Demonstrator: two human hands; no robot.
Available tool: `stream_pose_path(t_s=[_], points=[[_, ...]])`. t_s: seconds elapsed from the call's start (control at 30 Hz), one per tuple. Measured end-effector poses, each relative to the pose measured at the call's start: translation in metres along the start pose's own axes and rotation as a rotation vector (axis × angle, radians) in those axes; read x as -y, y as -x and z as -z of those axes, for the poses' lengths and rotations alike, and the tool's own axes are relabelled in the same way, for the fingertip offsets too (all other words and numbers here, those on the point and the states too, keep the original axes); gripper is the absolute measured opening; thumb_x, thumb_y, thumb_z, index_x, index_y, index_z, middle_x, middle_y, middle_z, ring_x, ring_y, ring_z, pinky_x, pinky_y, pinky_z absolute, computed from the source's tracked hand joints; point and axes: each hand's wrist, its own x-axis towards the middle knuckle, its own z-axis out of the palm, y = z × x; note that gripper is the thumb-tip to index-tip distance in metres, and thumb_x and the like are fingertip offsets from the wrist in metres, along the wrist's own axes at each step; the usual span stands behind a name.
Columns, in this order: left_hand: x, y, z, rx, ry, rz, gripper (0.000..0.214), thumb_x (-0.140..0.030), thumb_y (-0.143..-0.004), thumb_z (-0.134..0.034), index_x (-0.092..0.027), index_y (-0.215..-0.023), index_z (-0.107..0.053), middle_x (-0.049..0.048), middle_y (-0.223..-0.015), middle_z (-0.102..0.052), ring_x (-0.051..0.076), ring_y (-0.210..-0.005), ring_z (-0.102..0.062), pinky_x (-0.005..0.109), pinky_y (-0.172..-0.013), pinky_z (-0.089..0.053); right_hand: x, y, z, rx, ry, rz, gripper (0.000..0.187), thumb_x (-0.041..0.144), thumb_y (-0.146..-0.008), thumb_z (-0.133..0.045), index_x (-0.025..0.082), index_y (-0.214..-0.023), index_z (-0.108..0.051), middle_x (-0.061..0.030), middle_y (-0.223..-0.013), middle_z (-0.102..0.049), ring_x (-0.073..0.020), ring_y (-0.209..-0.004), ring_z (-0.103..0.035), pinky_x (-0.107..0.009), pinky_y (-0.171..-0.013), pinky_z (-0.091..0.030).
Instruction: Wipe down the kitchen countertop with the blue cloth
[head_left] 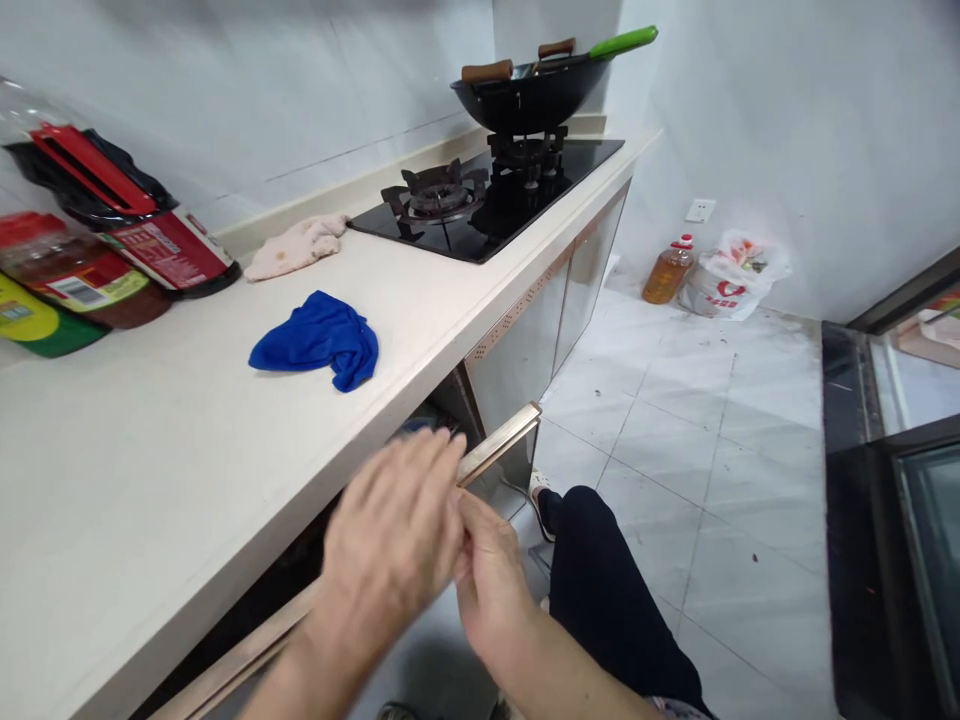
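Panel (501, 444) juts past the counter edge (401, 405); left fingers (420, 470) stretched open, right fingers (486, 522) bent, hold hidden.

The white table (187, 480) ran to the left of the left hand (394, 530). On it, a blue cloth (319, 335) lay ahead of the hand, with a pink cloth (296, 250) and black stove (495, 235) farther ahead. Three bottles (86, 290) were far to its left. A red-topped bottle (667, 275) and white bag (720, 292) sat on the floor (667, 440), ahead and right.
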Motion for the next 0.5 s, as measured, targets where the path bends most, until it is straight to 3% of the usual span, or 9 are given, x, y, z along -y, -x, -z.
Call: stream_pose_path(t_s=[0.07, 0.1, 0.17, 0.27, 0.37, 0.43, 0.5], points=[[-0.023, 0.035, -0.009, 0.073, -0.087, 0.139, 0.079, -0.030, -0.093, -0.050, -0.020, -0.164, -0.017, 0.0155, -0.146, -0.057, 0.034, -0.137, -0.053, 0.056, -0.109, -0.047, 0.002, 0.004, 0.001, 0.043, -0.007, 0.004, 0.024, 0.043, -0.073, -0.085, 0.022, -0.078, -0.076, -0.0035, -0.085, -0.073, -0.0169, -0.079, -0.065, -0.029, -0.076, -0.053], [-0.029, 0.050, -0.014, 0.074, -0.117, 0.214, 0.078, -0.032, -0.094, -0.049, -0.015, -0.163, -0.018, 0.0201, -0.141, -0.060, 0.038, -0.130, -0.058, 0.060, -0.103, -0.049, 0.002, 0.006, 0.003, 0.039, 0.000, -0.003, 0.025, 0.044, -0.075, -0.084, 0.021, -0.079, -0.076, -0.0038, -0.084, -0.072, -0.0172, -0.079, -0.065, -0.029, -0.076, -0.053], [-0.035, 0.072, -0.024, 0.093, -0.128, 0.343, 0.066, -0.035, -0.095, -0.048, -0.013, -0.156, -0.036, 0.0220, -0.124, -0.069, 0.040, -0.108, -0.068, 0.059, -0.087, -0.054, 0.004, 0.009, 0.008, 0.016, 0.026, -0.024, 0.028, 0.047, -0.076, -0.084, 0.021, -0.081, -0.077, -0.0053, -0.086, -0.072, -0.0183, -0.081, -0.065, -0.029, -0.075, -0.053], [-0.041, 0.084, -0.030, 0.099, -0.116, 0.481, 0.036, -0.036, -0.096, -0.047, -0.023, -0.125, -0.065, 0.0145, -0.099, -0.075, 0.034, -0.082, -0.070, 0.054, -0.073, -0.052, 0.008, 0.016, 0.023, 0.034, 0.119, -0.038, 0.031, 0.049, -0.076, -0.084, 0.021, -0.085, -0.077, -0.0076, -0.090, -0.072, -0.0199, -0.083, -0.066, -0.029, -0.071, -0.051], [-0.051, 0.083, -0.027, 0.075, -0.096, 0.561, 0.025, -0.033, -0.096, -0.047, -0.028, -0.104, -0.070, 0.0096, -0.092, -0.076, 0.031, -0.080, -0.069, 0.052, -0.073, -0.051, 0.015, 0.027, 0.044, 0.101, 0.320, 0.006, 0.034, 0.052, -0.075, -0.085, 0.022, -0.091, -0.079, -0.0092, -0.087, -0.073, -0.0220, -0.076, -0.067, -0.032, -0.065, -0.049], [-0.057, 0.081, -0.022, 0.101, -0.080, 0.588, 0.024, -0.029, -0.095, -0.048, -0.031, -0.102, -0.071, 0.0082, -0.094, -0.076, 0.031, -0.084, -0.070, 0.052, -0.075, -0.052, 0.022, 0.037, 0.059, 0.082, 0.483, 0.126, 0.030, 0.053, -0.079, -0.081, 0.024, -0.087, -0.079, -0.0099, -0.078, -0.072, -0.0235, -0.068, -0.066, -0.035, -0.059, -0.048], [-0.061, 0.080, -0.018, 0.141, -0.085, 0.601, 0.025, -0.027, -0.094, -0.050, -0.034, -0.102, -0.073, 0.0082, -0.098, -0.076, 0.032, -0.089, -0.070, 0.053, -0.078, -0.052, 0.029, 0.046, 0.073, -0.023, 0.628, 0.383, 0.023, 0.049, -0.087, -0.074, 0.028, -0.080, -0.079, -0.0102, -0.072, -0.071, -0.0246, -0.065, -0.065, -0.038, -0.058, -0.048]])
